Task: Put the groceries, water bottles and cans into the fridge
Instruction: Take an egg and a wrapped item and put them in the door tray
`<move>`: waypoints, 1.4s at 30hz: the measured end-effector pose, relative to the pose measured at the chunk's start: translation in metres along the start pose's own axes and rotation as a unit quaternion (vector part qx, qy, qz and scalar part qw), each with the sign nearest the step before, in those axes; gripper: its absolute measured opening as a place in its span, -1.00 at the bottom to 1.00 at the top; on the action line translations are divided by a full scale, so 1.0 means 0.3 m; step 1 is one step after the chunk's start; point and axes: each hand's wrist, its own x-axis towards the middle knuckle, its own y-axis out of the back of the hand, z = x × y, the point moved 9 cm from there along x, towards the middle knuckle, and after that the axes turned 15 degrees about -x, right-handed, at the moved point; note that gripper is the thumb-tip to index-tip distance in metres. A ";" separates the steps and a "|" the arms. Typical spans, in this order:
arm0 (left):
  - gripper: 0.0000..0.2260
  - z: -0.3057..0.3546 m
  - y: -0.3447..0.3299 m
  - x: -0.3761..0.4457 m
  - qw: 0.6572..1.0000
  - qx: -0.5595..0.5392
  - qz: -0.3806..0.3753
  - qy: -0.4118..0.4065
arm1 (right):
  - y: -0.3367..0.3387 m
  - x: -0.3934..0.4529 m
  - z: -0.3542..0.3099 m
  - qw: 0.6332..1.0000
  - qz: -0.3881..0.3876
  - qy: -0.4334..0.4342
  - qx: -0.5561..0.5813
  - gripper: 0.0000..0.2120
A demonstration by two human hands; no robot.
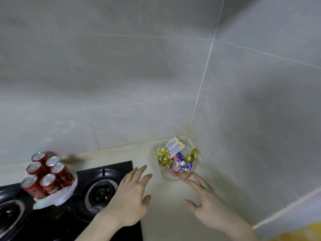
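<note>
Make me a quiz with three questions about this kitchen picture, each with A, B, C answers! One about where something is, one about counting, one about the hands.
1. Where is the clear bag of sweets?
A. On the stove
B. In the counter corner by the walls
C. On top of the cans

2. How many red cans stand together?
A. Three
B. Six
C. Ten

3. What are the left hand and right hand doing?
A. Reaching with spread fingers, holding nothing
B. Each gripping a can
C. Both made into fists

Answers:
1 B: the bag sits where the two tiled walls meet.
2 B: six silver tops show.
3 A: the fingers are straight and hold nothing, near the bag.
</note>
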 end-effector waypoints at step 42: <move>-0.51 -0.074 -0.258 0.536 0.993 -0.052 -0.048 0.099 | -0.445 0.866 0.511 0.992 -0.041 -0.078 -0.096 -0.78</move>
